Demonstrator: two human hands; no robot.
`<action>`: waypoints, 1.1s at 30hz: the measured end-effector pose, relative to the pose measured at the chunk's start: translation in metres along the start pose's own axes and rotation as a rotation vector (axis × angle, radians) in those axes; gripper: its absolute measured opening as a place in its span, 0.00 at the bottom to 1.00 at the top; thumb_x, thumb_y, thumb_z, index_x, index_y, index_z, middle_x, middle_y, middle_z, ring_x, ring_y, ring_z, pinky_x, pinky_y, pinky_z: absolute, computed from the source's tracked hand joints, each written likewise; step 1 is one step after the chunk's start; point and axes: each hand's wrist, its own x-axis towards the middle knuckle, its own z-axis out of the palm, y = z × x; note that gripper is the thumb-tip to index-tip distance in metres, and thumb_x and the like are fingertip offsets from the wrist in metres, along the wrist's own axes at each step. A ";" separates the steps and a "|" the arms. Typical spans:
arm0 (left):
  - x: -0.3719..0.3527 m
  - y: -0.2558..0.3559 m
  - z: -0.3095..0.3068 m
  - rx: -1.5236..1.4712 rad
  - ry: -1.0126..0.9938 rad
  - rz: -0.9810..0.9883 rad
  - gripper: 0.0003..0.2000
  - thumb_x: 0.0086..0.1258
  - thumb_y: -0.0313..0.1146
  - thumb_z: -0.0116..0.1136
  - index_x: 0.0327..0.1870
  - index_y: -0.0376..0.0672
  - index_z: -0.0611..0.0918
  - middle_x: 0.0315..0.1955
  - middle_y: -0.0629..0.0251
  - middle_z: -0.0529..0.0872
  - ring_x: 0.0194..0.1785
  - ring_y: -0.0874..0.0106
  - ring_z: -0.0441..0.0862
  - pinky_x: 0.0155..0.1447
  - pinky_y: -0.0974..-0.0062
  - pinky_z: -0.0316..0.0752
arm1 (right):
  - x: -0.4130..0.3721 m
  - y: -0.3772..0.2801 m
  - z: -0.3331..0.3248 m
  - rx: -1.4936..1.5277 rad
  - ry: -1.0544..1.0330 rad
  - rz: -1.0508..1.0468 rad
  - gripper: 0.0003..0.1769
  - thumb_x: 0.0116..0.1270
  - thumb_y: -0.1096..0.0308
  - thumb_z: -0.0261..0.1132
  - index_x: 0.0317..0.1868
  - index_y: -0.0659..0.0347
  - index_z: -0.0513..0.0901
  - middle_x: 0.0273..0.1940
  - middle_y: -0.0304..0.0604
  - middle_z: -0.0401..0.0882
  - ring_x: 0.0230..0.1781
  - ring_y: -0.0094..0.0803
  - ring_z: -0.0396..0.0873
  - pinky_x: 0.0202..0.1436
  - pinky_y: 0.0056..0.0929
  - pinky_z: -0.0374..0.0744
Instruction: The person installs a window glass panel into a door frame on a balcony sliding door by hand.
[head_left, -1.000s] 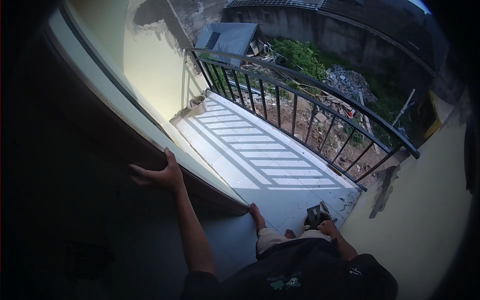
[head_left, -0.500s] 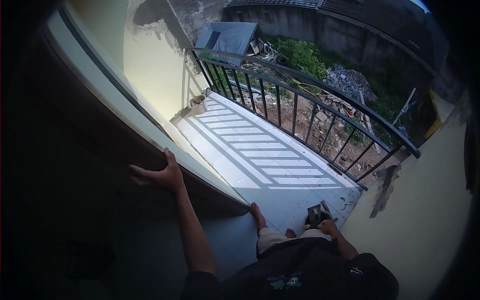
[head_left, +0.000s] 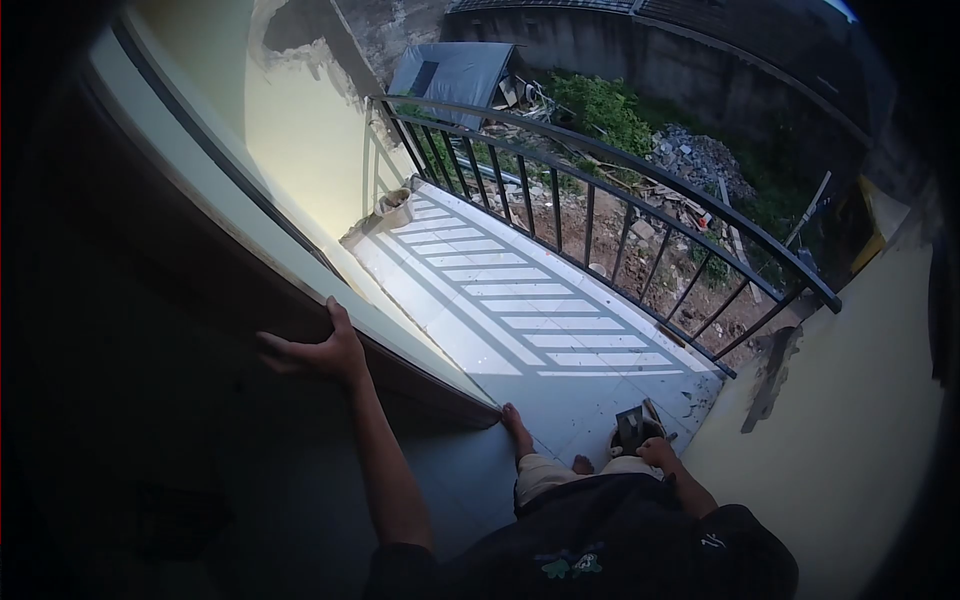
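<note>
Balcony tiles (head_left: pixel 520 310) lie sunlit across the middle of the frame, striped with shadow from the railing (head_left: pixel 620 190), with rubble and bushes beyond it. I see the left hand (head_left: pixel 325 352) at centre left on the door (head_left: pixel 420 378): thumb hooked over its edge, fingers spread flat on the dark face, a loose clasp and not a fist. The right hand (head_left: pixel 657 455) is low, right of centre, curled shut at a pail (head_left: pixel 618 446) with a trowel (head_left: pixel 632 422) standing in it. I cannot tell whether it holds the rim, the handle or both. A bare foot (head_left: pixel 515 430) rests at the threshold, touching the door's lower corner.

My worries, as I judge them: if the door swings, that thumb sits where edge meets frame and the toes lie in its path. The pail hangs close to the leg, so a knock could tip the trowel onto the tiles or the foot. Bare soles near wet mortar could slip
</note>
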 end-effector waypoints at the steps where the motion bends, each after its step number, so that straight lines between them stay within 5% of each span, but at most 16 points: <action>1: 0.000 0.000 0.000 -0.008 -0.001 0.003 0.53 0.48 0.47 0.73 0.72 0.41 0.51 0.65 0.34 0.51 0.67 0.41 0.53 0.66 0.42 0.54 | 0.000 -0.001 0.000 0.000 0.000 0.000 0.18 0.52 0.54 0.65 0.35 0.59 0.87 0.38 0.52 0.84 0.41 0.45 0.82 0.49 0.39 0.79; 33: 0.001 0.000 -0.001 -0.017 0.013 0.043 0.54 0.49 0.47 0.73 0.73 0.42 0.49 0.66 0.35 0.50 0.67 0.41 0.53 0.66 0.41 0.55 | 0.001 0.001 0.004 -0.024 -0.004 -0.010 0.17 0.53 0.56 0.65 0.35 0.60 0.87 0.39 0.52 0.83 0.43 0.47 0.81 0.51 0.39 0.78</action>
